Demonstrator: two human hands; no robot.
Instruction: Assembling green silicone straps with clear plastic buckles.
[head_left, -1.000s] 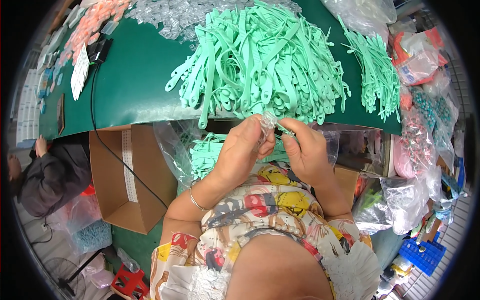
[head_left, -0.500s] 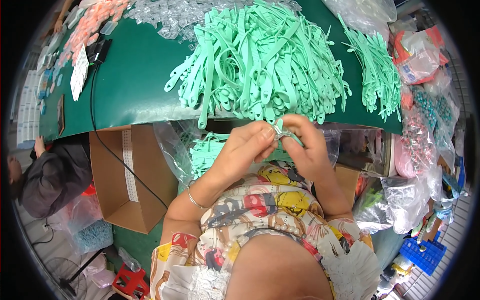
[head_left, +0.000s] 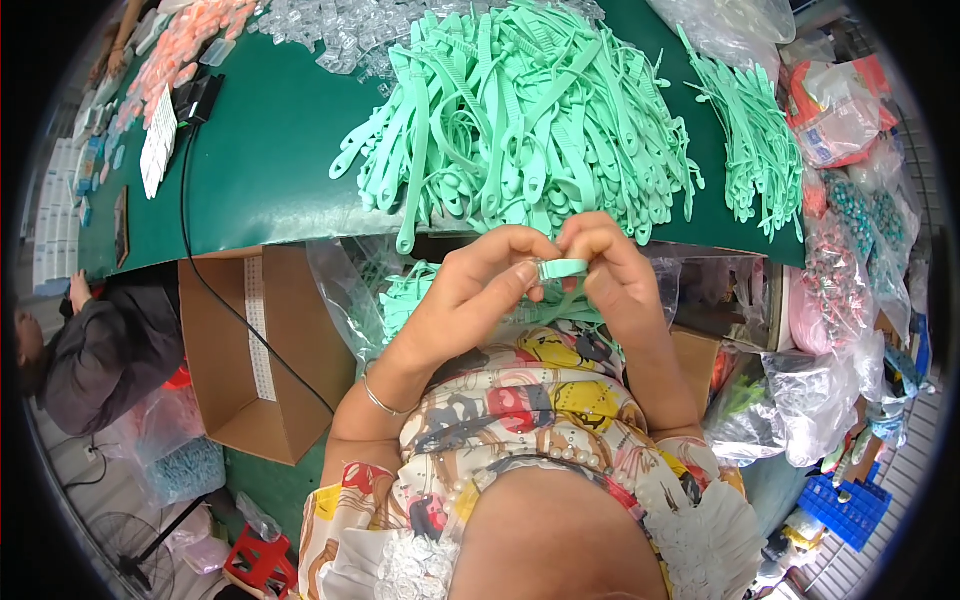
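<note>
A mint-green ridged strap (head_left: 565,268) is stretched between my two hands, just below the near table edge. At its left end sits a small clear plastic piece (head_left: 542,271), pinched between the thumb and fingers of my left hand (head_left: 478,288). My right hand (head_left: 615,268) grips the other end of the strap, its fingers curled and partly covering it. How far the strap passes into the clear piece is too small to tell. Just beyond my hands lies a large pile of mint-green straps (head_left: 530,130), spilling over the table edge.
Clear plastic pieces (head_left: 335,35) lie heaped behind the pile, and a smaller strap bundle (head_left: 745,145) is at right. A black cable (head_left: 187,200) hangs over the edge near a cardboard box (head_left: 220,350). Plastic bags (head_left: 835,260) line the right; another person (head_left: 115,345) is at left.
My fingers have shifted around the piece, and my right hand has risen slightly. More of the green strap now shows between my hands, where mostly the clear piece showed before.
</note>
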